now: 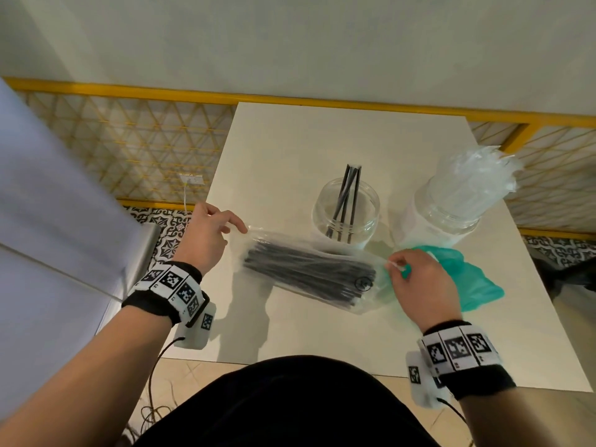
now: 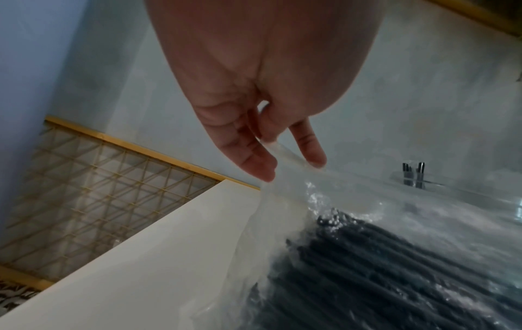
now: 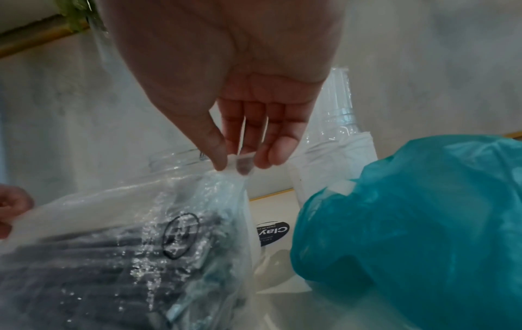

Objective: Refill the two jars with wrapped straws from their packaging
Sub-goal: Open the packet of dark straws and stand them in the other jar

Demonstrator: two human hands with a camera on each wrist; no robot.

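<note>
While both hands pinch opposite corners of the clear plastic pack of black wrapped straws (image 1: 309, 272), left hand (image 1: 203, 240), right hand (image 1: 419, 282), it appears unopened. At right of centre, the clear jar of clear-wrapped straws (image 1: 451, 204) looks full; the clear jar (image 1: 345, 211) at centre holds only a few black straws, so its refill remains.

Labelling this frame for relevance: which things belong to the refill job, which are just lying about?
Job:
- bag of black straws, pinched at both ends by left hand and right hand
- jar with few black straws
- jar full of clear-wrapped straws

Lying about:
- teal plastic bag
- white table
</note>
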